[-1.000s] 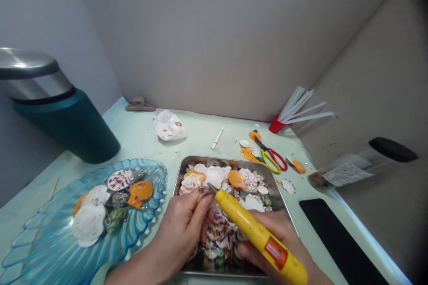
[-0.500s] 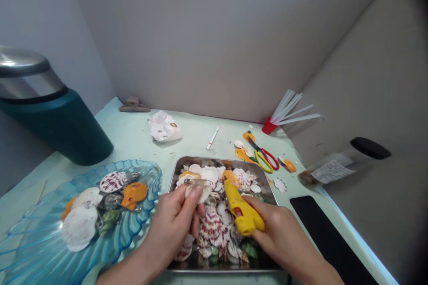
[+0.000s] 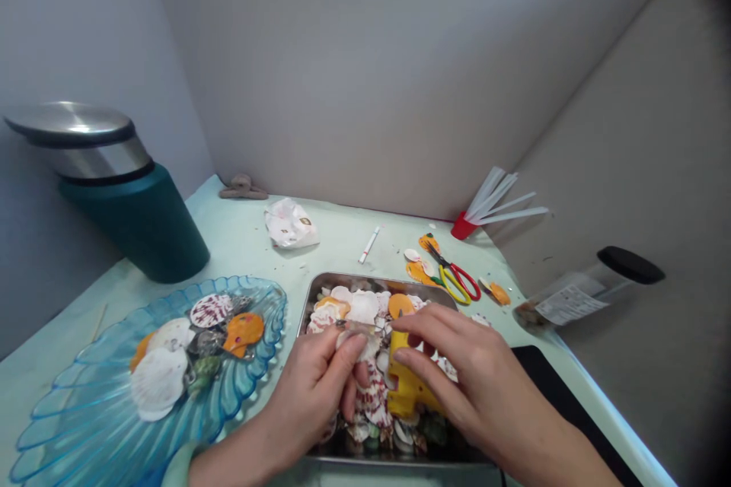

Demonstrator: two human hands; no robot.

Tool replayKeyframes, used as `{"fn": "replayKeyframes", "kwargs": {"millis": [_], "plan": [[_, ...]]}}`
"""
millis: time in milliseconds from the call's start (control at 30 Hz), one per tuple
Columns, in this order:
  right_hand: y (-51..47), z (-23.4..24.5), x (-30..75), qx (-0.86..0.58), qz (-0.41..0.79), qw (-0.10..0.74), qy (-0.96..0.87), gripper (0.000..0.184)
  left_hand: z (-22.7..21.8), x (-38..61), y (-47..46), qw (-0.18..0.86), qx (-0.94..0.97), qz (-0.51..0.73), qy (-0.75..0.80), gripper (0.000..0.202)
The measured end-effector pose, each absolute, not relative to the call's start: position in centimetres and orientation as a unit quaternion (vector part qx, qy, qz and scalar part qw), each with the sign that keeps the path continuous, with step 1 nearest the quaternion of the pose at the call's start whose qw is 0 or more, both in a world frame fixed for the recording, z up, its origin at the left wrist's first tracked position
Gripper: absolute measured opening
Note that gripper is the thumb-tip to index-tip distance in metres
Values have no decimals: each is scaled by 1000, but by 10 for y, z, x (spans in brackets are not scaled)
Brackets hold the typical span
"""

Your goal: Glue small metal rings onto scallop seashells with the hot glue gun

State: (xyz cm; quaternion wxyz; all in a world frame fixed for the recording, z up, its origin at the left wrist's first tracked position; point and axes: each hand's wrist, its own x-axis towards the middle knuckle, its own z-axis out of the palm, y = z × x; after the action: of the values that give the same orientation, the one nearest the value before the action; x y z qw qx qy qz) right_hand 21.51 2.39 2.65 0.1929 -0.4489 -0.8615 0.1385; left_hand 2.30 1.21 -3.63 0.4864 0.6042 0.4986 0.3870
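Observation:
My left hand (image 3: 320,377) pinches a pale shell (image 3: 349,337) between thumb and fingers, above the metal tray (image 3: 305,304). A small dark part shows at the shell's upper edge, too small to make out. My right hand (image 3: 468,365) is over the tray's right half, thumb and fingers apart and pointing toward the held shell. Beneath it lies a yellow glue gun (image 3: 404,393) on the heap of shells, partly hidden by the hand. White, orange and purple-striped seashells (image 3: 372,396) fill the tray.
At left stands a blue scalloped dish (image 3: 240,388) holding several shells, with a dark green bottle (image 3: 142,221) behind. Scissors (image 3: 454,274), a red cup of glue sticks (image 3: 464,225), a clear jar (image 3: 576,293) and a black flat object (image 3: 548,380) are at right.
My right hand has let go of the glue gun, which now rests on the shells, and its fingers have opened toward the left hand. The left hand still holds the shell. The view has shifted slightly.

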Motion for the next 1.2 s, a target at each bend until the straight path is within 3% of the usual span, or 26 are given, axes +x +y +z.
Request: {"fn": "replayKeyframes", "kwargs": {"millis": [167, 567, 933, 1200], "plan": [[30, 24, 196, -462, 138, 149, -863, 16, -36, 23, 14, 529, 579, 393, 481, 42], [37, 19, 200, -427, 265, 157, -850, 27, -38, 19, 13, 565, 594, 352, 451, 44], [38, 29, 206, -363, 322, 148, -862, 25, -33, 17, 11, 484, 687, 352, 413, 39], [38, 27, 205, -366, 323, 149, -860, 25, -35, 17, 10, 518, 663, 342, 419, 39]]}}
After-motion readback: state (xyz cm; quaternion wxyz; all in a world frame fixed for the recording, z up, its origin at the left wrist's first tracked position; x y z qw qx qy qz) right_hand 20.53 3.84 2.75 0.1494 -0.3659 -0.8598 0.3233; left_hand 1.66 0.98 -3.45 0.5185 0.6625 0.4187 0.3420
